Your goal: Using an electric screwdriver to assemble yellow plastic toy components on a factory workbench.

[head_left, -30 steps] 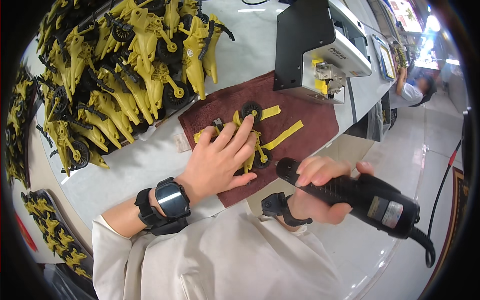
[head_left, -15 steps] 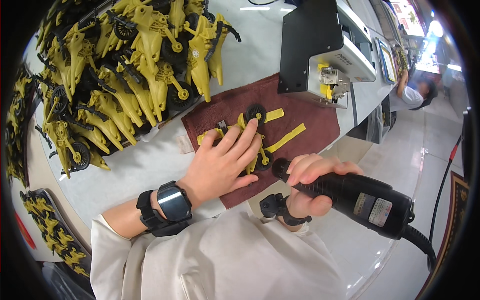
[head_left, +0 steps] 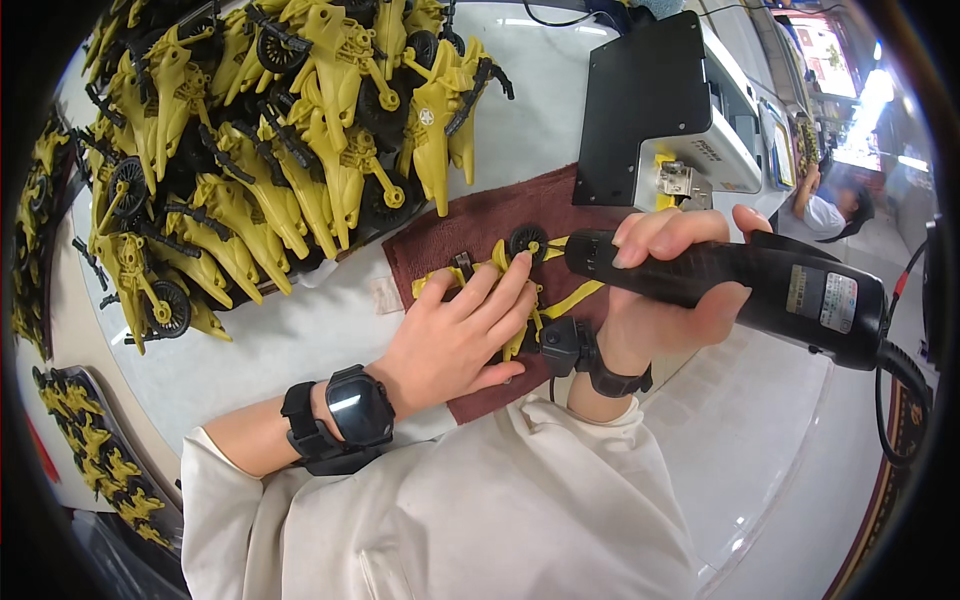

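Note:
A yellow toy motorcycle (head_left: 500, 252) with black wheels lies on a dark red cloth (head_left: 480, 215). My left hand (head_left: 455, 335) rests over it, fingers bent and spread, holding it down against the cloth; the palm and fingers hide much of it. In my right hand (head_left: 655, 285) is a black corded electric screwdriver (head_left: 735, 285), held nearly level with the fingers wrapped round its body. Its thin bit reaches the hub of the toy's far wheel (head_left: 528, 241); whether it touches a screw I cannot make out. Yellow tape strips (head_left: 575, 298) lie beside the toy.
Many more yellow toy motorcycles (head_left: 335, 75) are heaped at the far left. A tray (head_left: 75, 380) at the lower left holds further yellow pieces. Beyond the cloth stands a black-and-white boxy machine (head_left: 640, 115). Another person (head_left: 830, 205) sits at the far right.
My right hand has raised the electric screwdriver away from beside the near wheel, bringing its bit to the far wheel's hub. My left hand stays on the toy motorcycle.

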Demonstrator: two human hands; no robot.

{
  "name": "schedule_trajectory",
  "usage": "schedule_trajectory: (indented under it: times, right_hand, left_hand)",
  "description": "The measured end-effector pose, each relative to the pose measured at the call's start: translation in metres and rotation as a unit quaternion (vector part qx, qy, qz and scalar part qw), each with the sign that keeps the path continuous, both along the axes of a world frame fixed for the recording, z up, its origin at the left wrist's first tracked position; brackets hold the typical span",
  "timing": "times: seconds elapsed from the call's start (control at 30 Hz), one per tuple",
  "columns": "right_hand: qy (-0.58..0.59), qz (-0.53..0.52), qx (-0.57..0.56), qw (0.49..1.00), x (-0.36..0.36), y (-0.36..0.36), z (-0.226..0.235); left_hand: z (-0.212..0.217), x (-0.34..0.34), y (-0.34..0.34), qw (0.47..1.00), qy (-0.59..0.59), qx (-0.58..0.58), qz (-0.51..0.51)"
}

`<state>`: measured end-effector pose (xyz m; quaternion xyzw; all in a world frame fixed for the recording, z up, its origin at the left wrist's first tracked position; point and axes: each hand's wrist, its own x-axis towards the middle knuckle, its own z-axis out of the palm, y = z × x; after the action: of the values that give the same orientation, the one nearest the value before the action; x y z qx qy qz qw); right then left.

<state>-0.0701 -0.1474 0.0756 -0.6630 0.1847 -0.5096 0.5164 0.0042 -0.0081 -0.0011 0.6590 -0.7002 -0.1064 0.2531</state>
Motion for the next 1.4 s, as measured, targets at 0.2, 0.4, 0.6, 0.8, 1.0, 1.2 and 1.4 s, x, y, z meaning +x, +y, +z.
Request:
schedule_trajectory:
  times: [0.2, 0.4, 0.6, 0.8, 1.0, 1.2, 1.4]
  right_hand:
    - [-0.006, 0.015, -0.003, 1.0, -0.003, -0.006, -0.008]
    - [-0.077, 0.098, 0.031, 0.992, -0.004, -0.009, -0.015]
    - [0.012, 0.069, -0.058, 0.996, -0.001, -0.005, -0.008]
    - [-0.145, -0.162, -0.104, 0.971, -0.064, -0.041, 0.063]
    - [-0.125, -0.224, -0.113, 0.96, -0.046, -0.081, 0.062]
    - [-0.014, -0.215, -0.107, 0.971, -0.033, -0.07, 0.05]
    - [-0.074, 0.146, -0.043, 0.986, -0.057, 0.033, 0.031]
  left_hand:
    - [-0.002, 0.001, -0.002, 1.0, 0.002, -0.005, -0.001]
    - [-0.001, 0.001, -0.001, 1.0, -0.001, -0.002, 0.001]
    - [-0.003, 0.003, 0.0, 1.0, -0.002, 0.002, -0.002]
    - [0.0, 0.003, 0.0, 1.0, -0.002, 0.003, -0.011]
    - [0.008, 0.012, -0.006, 0.999, 0.024, 0.017, -0.045]
    - [0.003, 0.01, -0.003, 0.995, 0.081, 0.01, -0.049]
    - [0.008, 0.013, -0.004, 0.995, 0.088, -0.009, -0.042]
